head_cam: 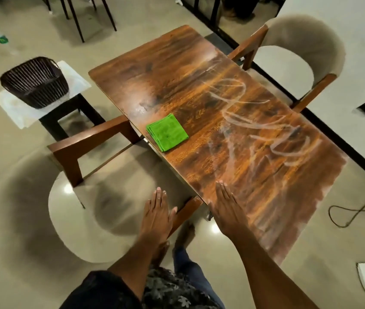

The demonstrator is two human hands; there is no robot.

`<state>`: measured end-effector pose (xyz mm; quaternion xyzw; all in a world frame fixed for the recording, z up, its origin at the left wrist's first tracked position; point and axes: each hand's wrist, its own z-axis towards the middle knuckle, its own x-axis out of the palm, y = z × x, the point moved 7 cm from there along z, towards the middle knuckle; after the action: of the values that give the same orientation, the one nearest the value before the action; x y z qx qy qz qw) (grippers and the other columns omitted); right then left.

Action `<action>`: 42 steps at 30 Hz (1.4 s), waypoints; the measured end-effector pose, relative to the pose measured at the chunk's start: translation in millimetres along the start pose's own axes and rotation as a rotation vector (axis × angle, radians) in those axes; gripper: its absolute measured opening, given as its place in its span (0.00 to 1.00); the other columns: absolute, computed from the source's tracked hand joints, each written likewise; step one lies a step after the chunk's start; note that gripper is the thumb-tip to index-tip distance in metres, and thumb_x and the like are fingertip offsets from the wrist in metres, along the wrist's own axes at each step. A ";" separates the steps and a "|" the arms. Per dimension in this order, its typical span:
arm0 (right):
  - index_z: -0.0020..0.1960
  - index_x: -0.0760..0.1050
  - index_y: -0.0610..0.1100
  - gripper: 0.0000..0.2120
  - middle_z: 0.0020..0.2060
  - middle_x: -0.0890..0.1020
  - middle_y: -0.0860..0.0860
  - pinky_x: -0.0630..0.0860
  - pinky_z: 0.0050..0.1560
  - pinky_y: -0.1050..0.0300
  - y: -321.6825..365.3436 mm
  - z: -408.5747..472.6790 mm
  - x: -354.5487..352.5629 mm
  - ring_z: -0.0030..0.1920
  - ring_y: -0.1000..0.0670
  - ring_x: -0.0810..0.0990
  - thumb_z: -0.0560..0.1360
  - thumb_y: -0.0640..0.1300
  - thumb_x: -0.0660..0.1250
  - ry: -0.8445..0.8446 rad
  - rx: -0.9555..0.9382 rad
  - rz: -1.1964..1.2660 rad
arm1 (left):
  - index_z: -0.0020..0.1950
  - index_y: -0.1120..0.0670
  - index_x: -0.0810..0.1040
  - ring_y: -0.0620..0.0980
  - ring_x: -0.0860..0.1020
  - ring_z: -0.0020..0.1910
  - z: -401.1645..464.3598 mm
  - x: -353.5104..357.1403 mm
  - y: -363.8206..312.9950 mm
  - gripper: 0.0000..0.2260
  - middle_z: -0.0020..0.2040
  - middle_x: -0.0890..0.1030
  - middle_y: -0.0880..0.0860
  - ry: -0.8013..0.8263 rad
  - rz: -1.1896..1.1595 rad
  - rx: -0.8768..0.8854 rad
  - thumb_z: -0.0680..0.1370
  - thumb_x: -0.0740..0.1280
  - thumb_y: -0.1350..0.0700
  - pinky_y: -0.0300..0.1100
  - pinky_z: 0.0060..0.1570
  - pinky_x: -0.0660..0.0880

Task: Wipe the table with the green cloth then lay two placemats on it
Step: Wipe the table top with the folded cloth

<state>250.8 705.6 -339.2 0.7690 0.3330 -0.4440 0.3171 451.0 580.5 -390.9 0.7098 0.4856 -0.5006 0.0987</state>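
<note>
Far left, on a white stool [16, 108] well apart from the table, sits a dark basket [34, 82]; I can't see into it well enough to say what it holds, and I see no placemats anywhere in view. Next to the right comes a wooden chair [92, 139] with its arm tucked against the table's left edge.

Just right of that arm lies the cloth [167, 132], folded into a neat green square, flat on the table [177, 70] and hugging its left edge, about halfway along. It's nearly square, so no real long axis; its corners point near and far, diamond-wise from where I stand.

My left hand [157, 211] hangs near me, off the table's left side, above the floor and the chair, fingers straight and together, holding nothing. My right hand [227, 206] is beside it to the right, over the table's near corner, also flat and empty. The two are apart, neither touching the cloth.

The cloth lies farther out than both hands, almost straight ahead of my left and off to the left of my right. I judge the left hand the nearer and the straighter reach; the right would have to cross over.

Right of the cloth, pale smeary loops [266, 130] streak the table's right half, so I judge wiping isn't done. Far right stands a second chair [299, 52]
</note>
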 end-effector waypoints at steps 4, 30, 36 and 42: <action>0.87 0.46 0.42 0.41 0.86 0.52 0.45 0.53 0.85 0.50 -18.9 32.3 3.0 0.86 0.48 0.50 0.82 0.65 0.33 -0.014 -0.021 0.041 | 0.87 0.57 0.41 0.54 0.42 0.87 11.6 42.2 -11.1 0.37 0.87 0.39 0.56 0.104 -0.050 -0.092 0.85 0.36 0.35 0.46 0.80 0.37; 0.86 0.48 0.37 0.36 0.86 0.52 0.40 0.52 0.84 0.45 146.8 337.6 30.8 0.86 0.43 0.50 0.87 0.59 0.51 -0.374 0.017 0.107 | 0.87 0.58 0.53 0.51 0.50 0.87 267.5 -111.9 75.1 0.28 0.87 0.53 0.55 -0.707 -0.081 0.035 0.90 0.51 0.47 0.51 0.85 0.48; 0.86 0.48 0.37 0.34 0.86 0.49 0.40 0.49 0.83 0.44 151.3 351.1 38.7 0.86 0.43 0.47 0.88 0.57 0.45 -0.454 0.098 0.077 | 0.87 0.56 0.54 0.49 0.51 0.87 292.0 -89.9 83.4 0.27 0.87 0.55 0.54 -0.659 -0.019 0.108 0.90 0.49 0.47 0.52 0.85 0.51; 0.87 0.43 0.40 0.35 0.86 0.45 0.43 0.50 0.84 0.45 82.3 276.4 51.4 0.86 0.45 0.43 0.88 0.59 0.46 -0.399 0.184 0.017 | 0.87 0.58 0.56 0.49 0.52 0.87 302.6 -91.3 49.9 0.27 0.87 0.57 0.54 -0.646 -0.049 0.222 0.90 0.53 0.48 0.54 0.84 0.52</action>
<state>205.4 453.4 -481.2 0.6946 0.2153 -0.6131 0.3087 301.8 311.6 -479.6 0.5091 0.3884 -0.7518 0.1575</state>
